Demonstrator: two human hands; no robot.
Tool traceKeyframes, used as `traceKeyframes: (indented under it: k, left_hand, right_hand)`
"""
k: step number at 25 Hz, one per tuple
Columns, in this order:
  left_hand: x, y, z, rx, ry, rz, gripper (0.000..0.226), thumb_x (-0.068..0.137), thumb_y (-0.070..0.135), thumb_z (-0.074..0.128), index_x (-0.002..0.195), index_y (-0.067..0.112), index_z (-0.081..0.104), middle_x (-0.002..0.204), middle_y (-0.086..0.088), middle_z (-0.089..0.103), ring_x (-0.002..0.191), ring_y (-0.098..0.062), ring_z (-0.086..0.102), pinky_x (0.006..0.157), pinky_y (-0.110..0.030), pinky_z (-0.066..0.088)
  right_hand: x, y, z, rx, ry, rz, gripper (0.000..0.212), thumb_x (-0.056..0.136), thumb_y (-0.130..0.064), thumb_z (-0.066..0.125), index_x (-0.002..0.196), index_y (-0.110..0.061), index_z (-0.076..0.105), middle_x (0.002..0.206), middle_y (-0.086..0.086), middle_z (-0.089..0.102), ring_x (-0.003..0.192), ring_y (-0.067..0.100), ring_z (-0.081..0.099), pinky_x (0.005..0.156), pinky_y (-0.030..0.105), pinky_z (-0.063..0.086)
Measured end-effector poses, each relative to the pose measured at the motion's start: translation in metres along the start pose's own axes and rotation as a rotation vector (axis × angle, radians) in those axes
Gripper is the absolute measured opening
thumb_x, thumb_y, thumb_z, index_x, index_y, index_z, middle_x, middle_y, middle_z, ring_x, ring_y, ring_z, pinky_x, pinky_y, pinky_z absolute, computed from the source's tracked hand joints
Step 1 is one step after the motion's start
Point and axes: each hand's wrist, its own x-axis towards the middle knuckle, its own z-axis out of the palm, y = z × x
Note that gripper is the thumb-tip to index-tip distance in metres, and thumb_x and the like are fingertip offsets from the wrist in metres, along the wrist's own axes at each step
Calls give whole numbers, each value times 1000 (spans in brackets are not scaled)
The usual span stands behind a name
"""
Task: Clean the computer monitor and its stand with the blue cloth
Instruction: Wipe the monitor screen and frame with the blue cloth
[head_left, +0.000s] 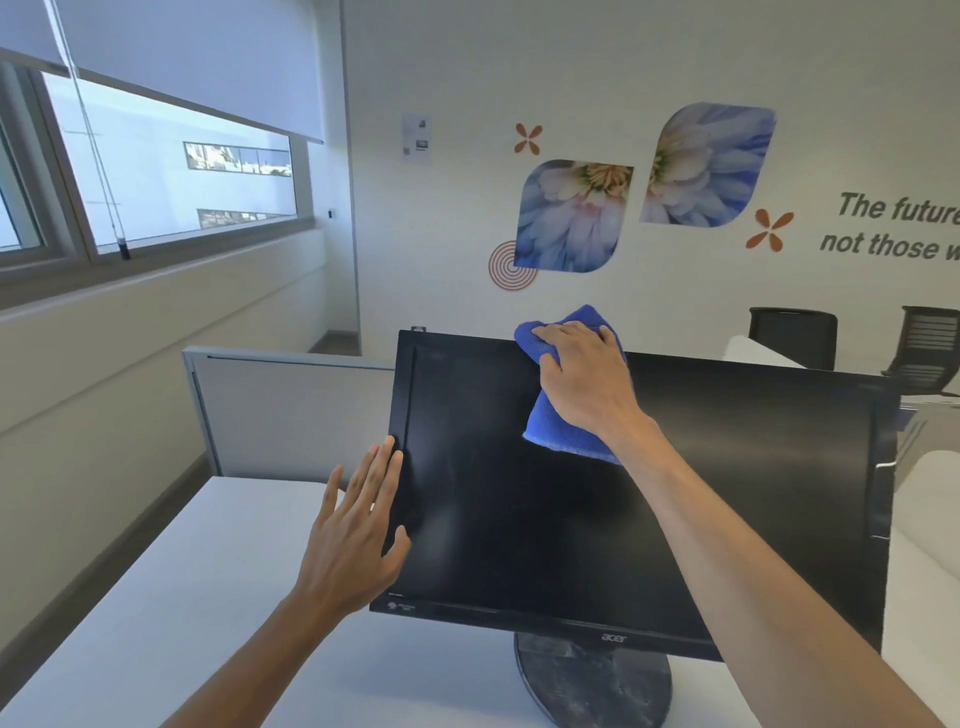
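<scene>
Left hand (358, 530) flat against monitor (675, 493) edge; right hand (587, 379) grips blue cloth (566, 431) atop.

Two bare forearms enter from the bottom edge, no sleeves showing anywhere up to the frame border. Left hand (358, 535) and right hand (587, 379) both bare: no gloves, rings, watch or wristbands visible. Nails short, unpainted as far as visible.

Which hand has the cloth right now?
The right hand, gripping the blue cloth at the monitor's top edge; the left hand lies flat, empty, against its left bezel.
</scene>
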Motion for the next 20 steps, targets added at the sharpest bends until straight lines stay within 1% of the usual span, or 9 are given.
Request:
traceKeyframes:
  k: [3, 7, 9, 12, 14, 16, 20]
  left_hand:
    - [15, -3, -11, 8, 41, -1, 78, 87, 42, 37, 156, 12, 18, 165, -5, 12, 151, -24, 17, 118, -56, 25]
    - [52, -8, -34, 13, 108, 8, 80, 87, 39, 38, 157, 10, 12, 166, -5, 7, 152, -21, 12, 121, -52, 17]
    - [72, -10, -44, 1, 131, 2, 81, 88, 40, 40, 157, 11, 11, 165, -5, 5, 152, -21, 10, 121, -52, 14]
    - [91, -10, -46, -36, 105, 23, 83, 92, 47, 42, 158, 16, 1, 165, -1, -6, 152, -16, -3, 120, -49, 7]
    - [95, -9, -44, -42, 64, 42, 81, 94, 52, 35, 157, 19, -4, 165, 2, -11, 151, -14, -7, 121, -47, 5]
    - [96, -6, -41, -23, 60, 27, 81, 92, 52, 30, 157, 17, -2, 165, 3, -11, 151, -14, -7, 123, -47, 7]
    - [95, 4, -36, 15, 117, -13, 84, 88, 48, 36, 157, 11, 6, 166, -3, -3, 152, -19, -2, 122, -48, 13]
  right_hand:
    - [13, -32, 10, 4, -34, -54, 41, 95, -20, 38, 132, -15, 55, 137, 3, 55, 131, 20, 42, 116, 47, 14]
    - [29, -71, 26, 44, -98, -127, 44, 96, -21, 37, 139, -19, 50, 145, 0, 49, 136, 20, 36, 118, 51, 10]
    - [39, -89, 33, 62, -136, -158, 46, 97, -22, 36, 142, -22, 47, 148, -2, 45, 139, 20, 33, 119, 52, 8]
    - [50, -105, 40, 80, -173, -163, 47, 95, -23, 36, 141, -24, 46, 149, -2, 44, 140, 21, 33, 119, 52, 10]
    - [51, -100, 40, 64, -164, -153, 47, 94, -24, 37, 140, -24, 45, 145, -2, 48, 137, 22, 37, 117, 50, 16]
    - [48, -86, 38, 33, -138, -148, 47, 94, -25, 37, 140, -25, 45, 144, -2, 50, 134, 22, 41, 115, 48, 21]
    - [37, -48, 24, -18, -122, -118, 50, 94, -27, 37, 143, -28, 42, 144, -4, 49, 133, 20, 42, 113, 44, 26]
